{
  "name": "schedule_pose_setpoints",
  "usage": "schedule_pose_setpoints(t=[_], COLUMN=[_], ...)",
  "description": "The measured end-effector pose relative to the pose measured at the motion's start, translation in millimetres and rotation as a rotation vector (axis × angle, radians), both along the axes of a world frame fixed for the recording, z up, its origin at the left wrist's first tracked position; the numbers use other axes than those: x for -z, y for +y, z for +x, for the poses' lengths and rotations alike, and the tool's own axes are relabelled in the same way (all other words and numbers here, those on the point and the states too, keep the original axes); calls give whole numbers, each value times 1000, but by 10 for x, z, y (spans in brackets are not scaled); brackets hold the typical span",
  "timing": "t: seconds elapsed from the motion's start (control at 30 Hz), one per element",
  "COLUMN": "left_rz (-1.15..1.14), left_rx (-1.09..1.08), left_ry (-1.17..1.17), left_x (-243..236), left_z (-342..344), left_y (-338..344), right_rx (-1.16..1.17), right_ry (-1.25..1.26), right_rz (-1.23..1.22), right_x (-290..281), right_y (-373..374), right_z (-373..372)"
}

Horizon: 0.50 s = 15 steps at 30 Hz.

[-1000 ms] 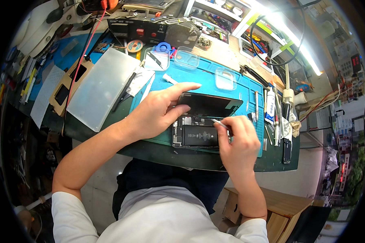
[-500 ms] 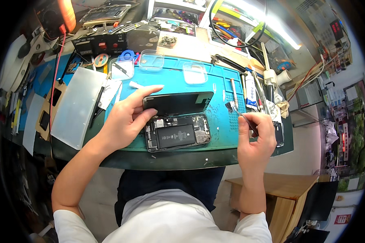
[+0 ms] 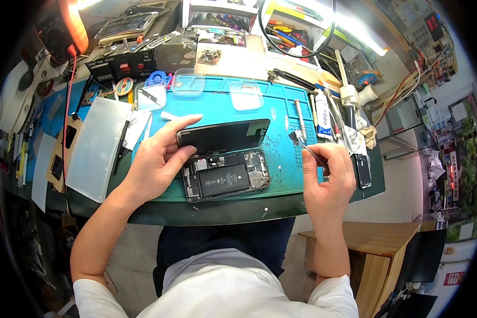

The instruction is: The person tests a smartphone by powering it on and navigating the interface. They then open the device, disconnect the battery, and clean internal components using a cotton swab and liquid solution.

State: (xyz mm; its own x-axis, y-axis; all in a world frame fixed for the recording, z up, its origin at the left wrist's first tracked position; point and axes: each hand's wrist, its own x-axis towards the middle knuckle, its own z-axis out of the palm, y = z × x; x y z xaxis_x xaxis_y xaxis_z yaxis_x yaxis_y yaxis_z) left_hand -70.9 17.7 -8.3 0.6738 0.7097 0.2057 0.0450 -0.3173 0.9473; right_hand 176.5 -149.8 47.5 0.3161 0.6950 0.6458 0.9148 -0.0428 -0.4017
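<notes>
Clear lidded boxes [image 3: 187, 82] sit shut, contents seemingly tiny parts.

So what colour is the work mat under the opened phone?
Teal blue, the work mat, seen best in the head view.

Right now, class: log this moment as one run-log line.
left hand: props phone screen open | right hand: holds tweezers, off phone | opened phone: on teal mat

Glossy glass phone screen [image 3: 223, 135]; matt rubbery teal mat [image 3: 281, 159]; metal tweezers [image 3: 306, 148]
</notes>
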Motion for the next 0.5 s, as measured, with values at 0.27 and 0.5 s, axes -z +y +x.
schedule_pose_setpoints(t=[0.27,0.5], left_rz=[-16,-37], left_rx=[8,18], left_ry=[-9,-42], left_x=[8,-3], left_z=[-1,22], left_y=[4,-12], right_rx=[-3,-12], right_ry=[-3,18], right_rz=[2,-45], right_x=[-9,1], right_y=[16,20], right_z=[-9,-11])
